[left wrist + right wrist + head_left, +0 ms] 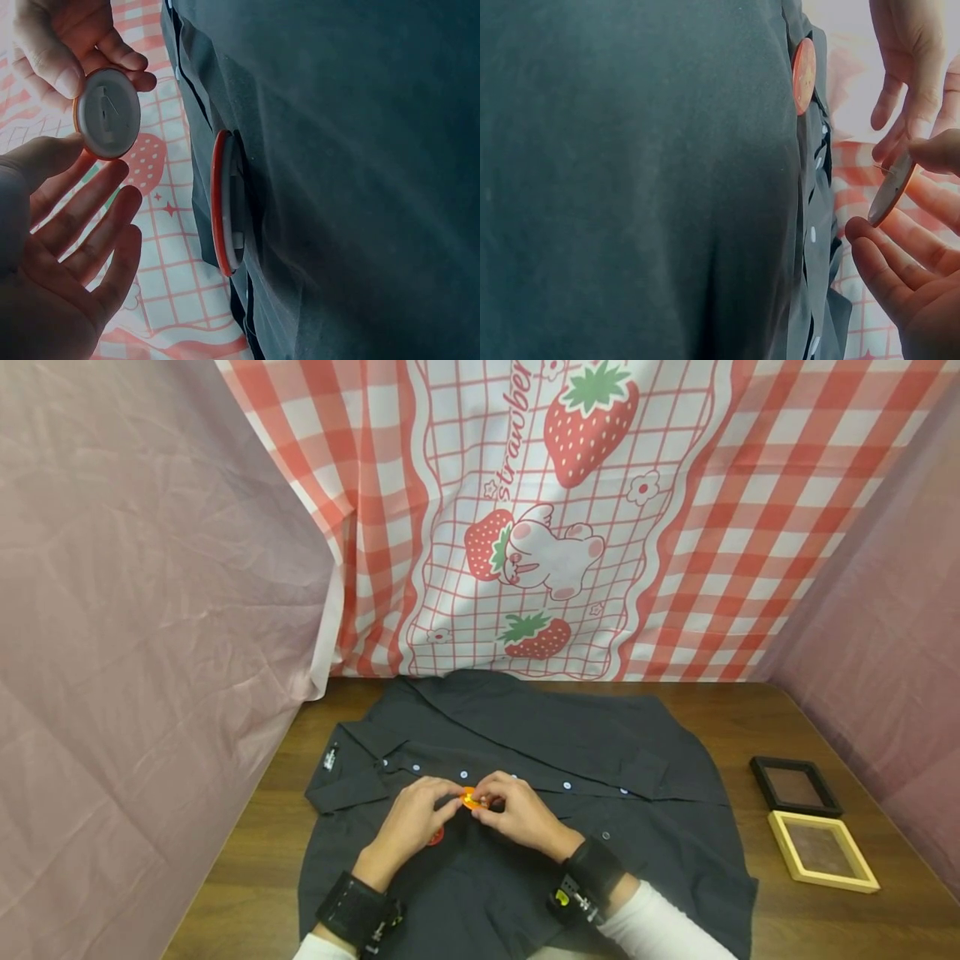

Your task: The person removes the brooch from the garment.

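Note:
A round orange-rimmed pin badge (469, 798) is held above a dark grey shirt (510, 735) spread out flat. My left hand (414, 818) pinches its edge between thumb and index finger, the other fingers spread out. From the opposite side my right hand (525, 814) grips it by the edge with thumb and fingers. The left wrist view shows the badge's pale back (111, 112) with its pin. In the right wrist view the needle (882, 169) stands away from the back. A second, red badge (225, 202) sits on the shirt front, partly behind my left hand in the head view.
On the wooden table (247, 877) at right lie a black frame (797, 787) and a pale yellow frame (822, 852). Small buttons (567, 785) run along the shirt placket. A strawberry-print checked cloth (555, 527) hangs behind, with pinkish curtains (150, 610) at both sides.

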`<state>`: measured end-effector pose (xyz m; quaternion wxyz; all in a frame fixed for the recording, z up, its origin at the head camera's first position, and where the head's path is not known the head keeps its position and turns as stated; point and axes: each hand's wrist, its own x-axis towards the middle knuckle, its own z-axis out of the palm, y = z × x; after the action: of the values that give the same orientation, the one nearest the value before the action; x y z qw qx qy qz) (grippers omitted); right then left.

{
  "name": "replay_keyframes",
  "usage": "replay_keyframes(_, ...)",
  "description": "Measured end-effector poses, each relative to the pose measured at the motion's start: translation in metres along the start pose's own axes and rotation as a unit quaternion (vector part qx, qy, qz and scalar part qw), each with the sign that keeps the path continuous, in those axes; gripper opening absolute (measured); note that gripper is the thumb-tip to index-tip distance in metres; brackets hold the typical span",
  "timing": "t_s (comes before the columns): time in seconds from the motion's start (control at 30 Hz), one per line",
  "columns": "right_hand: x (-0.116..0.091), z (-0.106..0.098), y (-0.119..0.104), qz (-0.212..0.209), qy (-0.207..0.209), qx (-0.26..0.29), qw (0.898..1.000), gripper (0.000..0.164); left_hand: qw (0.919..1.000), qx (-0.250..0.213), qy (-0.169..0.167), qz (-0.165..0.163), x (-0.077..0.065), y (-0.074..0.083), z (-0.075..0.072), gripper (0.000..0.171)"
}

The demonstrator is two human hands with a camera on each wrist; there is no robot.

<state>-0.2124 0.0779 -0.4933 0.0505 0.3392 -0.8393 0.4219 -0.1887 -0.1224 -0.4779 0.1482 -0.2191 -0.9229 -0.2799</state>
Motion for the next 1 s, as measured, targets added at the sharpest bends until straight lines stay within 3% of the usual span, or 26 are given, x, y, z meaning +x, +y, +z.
replay_keyframes(0.4, -0.0008, 0.0019, -0.0008, -0.002, 0.024, 0.007, 1.000, 0.011, 0.9999, -0.007, 0.004, -0.011, -0.0007, 0.0004, -0.0004, 0.012)
replay_keyframes(1.0, -0.0042, 0.0010, -0.0044, 0.006, 0.025, 0.025, 0.999, 0.014, 0.9991, -0.013, -0.005, -0.040, -0.0025, 0.0016, -0.0008, 0.014)
